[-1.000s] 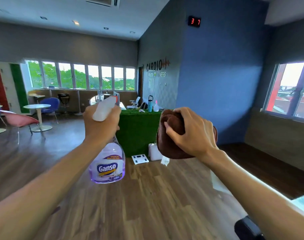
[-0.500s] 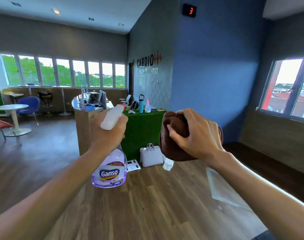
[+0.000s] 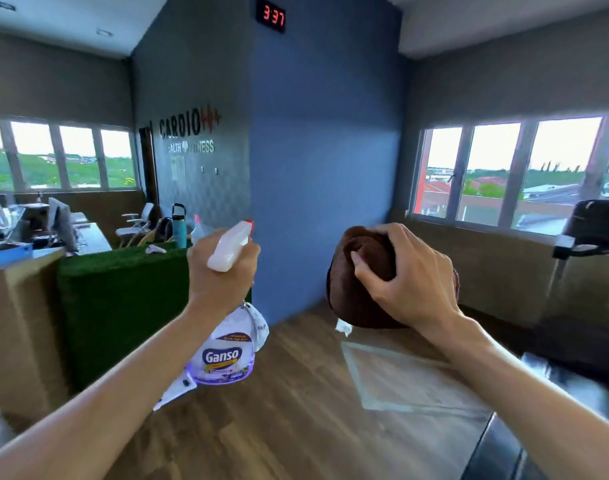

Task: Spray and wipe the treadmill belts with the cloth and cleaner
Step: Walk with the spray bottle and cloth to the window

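— Are you seeing what the person is carrying?

— Yes. The left hand (image 3: 223, 271) is gripping the spray bottle (image 3: 226, 344) by its neck, fingers curled round just under the white trigger head (image 3: 231, 244). The body with the Ganso label is hanging below that hand.

— Is it looking heavy?

— I am judging it as moderate. The plastic is stiff and the bottle seems to be holding liquid, so the weight is pulling down under the fist. The neck is the good place to hold; the round body would be slippery if it is getting wet.

— And the other hand?

— The right hand (image 3: 408, 285) is clutching the brown cloth (image 3: 360, 275), bunched into a ball. The fingers are bent over the top of it and the thumb is pressing into a fold. It is soft and light, so it is giving way under the fingers, and I think it will need opening flat before wiping.

— Where are the treadmills?

— A dark treadmill (image 3: 580, 306) is standing to the right of the cloth hand, well apart from it, and its belt (image 3: 503, 448) is showing low, under that forearm. Nothing is being sprayed yet, I am thinking.
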